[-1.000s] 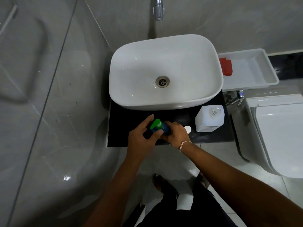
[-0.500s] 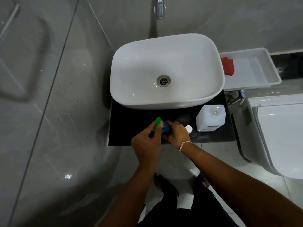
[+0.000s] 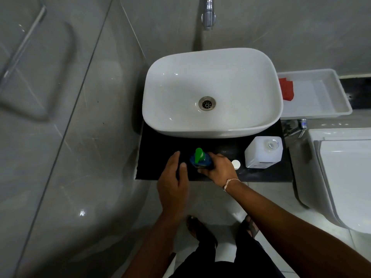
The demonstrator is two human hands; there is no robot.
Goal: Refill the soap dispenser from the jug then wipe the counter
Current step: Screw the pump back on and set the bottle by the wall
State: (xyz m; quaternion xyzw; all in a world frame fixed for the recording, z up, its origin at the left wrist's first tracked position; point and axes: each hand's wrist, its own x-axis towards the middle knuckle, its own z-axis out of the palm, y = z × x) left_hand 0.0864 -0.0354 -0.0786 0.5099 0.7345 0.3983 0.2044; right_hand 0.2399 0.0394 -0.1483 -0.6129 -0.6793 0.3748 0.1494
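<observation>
Here, in the head view, a white basin (image 3: 212, 91) sits on a black counter (image 3: 158, 145), with a metal tap (image 3: 208, 15) on the grey wall above it. To the right of the basin a white tray (image 3: 339, 91) holds a red cloth (image 3: 287, 91). Below the tray lies a white toilet (image 3: 345, 173), and a small metal valve (image 3: 302, 124) shows between the two. At the bottom of the view the person's feet in sandals stand on the tiled floor.

On the front strip of the counter, a blue soap dispenser (image 3: 200, 160) with a green pump top stands between the two hands. The right hand (image 3: 217, 166) is wrapped around the dispenser's right side, fingers closed on it, a pale string around the wrist. The left hand (image 3: 173, 177) lies just left of the dispenser, fingers loosely spread and holding nothing; whether its thumb touches the bottle cannot be told. The white jug (image 3: 263, 152) stands at the right end of the counter, its mouth uncovered, apart from the right hand. A small white cap (image 3: 235, 164) lies on the counter between the right hand and the jug, just beside the jug.

Nothing blocks the dispenser from above.

Counted: one basin, one tap, one tray, one red cloth, one dispenser, one jug, one cap, two hands.
</observation>
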